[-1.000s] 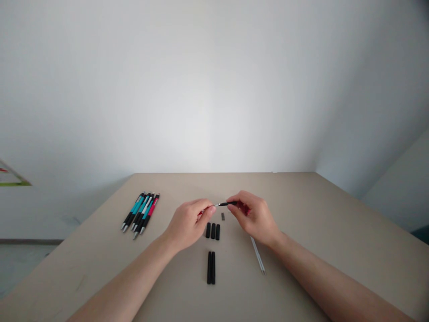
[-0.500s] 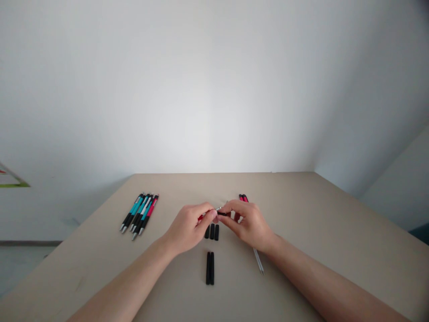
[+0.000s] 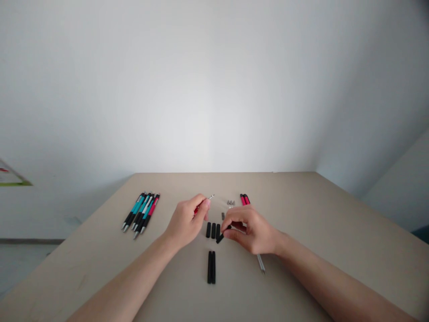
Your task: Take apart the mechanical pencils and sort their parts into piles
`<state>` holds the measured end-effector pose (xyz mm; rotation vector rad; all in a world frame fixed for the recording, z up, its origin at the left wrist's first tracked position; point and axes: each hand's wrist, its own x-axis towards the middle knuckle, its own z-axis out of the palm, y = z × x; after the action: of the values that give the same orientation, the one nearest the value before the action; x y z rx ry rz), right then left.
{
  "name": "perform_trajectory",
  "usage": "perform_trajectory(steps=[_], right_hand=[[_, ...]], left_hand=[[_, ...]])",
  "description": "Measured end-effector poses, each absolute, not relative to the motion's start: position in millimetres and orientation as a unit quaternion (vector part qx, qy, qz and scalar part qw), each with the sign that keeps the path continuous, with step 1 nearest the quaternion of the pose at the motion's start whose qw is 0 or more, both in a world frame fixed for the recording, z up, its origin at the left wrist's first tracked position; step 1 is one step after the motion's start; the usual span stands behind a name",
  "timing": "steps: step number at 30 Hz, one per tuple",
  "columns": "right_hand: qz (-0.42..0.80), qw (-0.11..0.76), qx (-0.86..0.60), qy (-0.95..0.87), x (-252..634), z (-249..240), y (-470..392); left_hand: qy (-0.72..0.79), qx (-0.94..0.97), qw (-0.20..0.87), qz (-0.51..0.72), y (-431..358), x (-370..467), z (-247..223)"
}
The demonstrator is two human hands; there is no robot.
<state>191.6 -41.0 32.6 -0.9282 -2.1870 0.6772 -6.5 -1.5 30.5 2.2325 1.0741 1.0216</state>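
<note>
Single head-worn cam, looks forward and down from behind and above bare left hand (image 3: pixel 187 222) and bare right hand (image 3: pixel 254 231), mid-range. Frame takes in flat beige tabletop (image 3: pixel 295 210) around both hands, plain white wall (image 3: pixel 214 89) beyond them.

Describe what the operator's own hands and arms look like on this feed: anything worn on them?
The left hand and right hand are ungloved. The left forearm and right forearm are bare as far as the picture shows, with no sleeve, watch or bracelet visible. No ring shows, though parts of both hands are hidden.
</note>
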Motion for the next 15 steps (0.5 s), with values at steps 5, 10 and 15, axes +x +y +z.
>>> perform_trajectory(steps=[5, 10, 15], right_hand=[[0.315, 0.271, -0.347, -0.841, 193.2, 34.6, -44.3], [0.364, 0.198, -0.333, -0.847, 193.8, 34.4, -47.5], [0.355, 0.161, -0.324, -0.862, 192.8, 33.1, -48.8]], left_hand=[[0.391, 0.811, 0.227, 0.372, -3.1, -7.0, 32.1], [0.392, 0.81, 0.228, 0.371, -4.3, -7.2, 33.1], [0.392, 0.81, 0.226, 0.373, -4.0, -7.0, 32.3]])
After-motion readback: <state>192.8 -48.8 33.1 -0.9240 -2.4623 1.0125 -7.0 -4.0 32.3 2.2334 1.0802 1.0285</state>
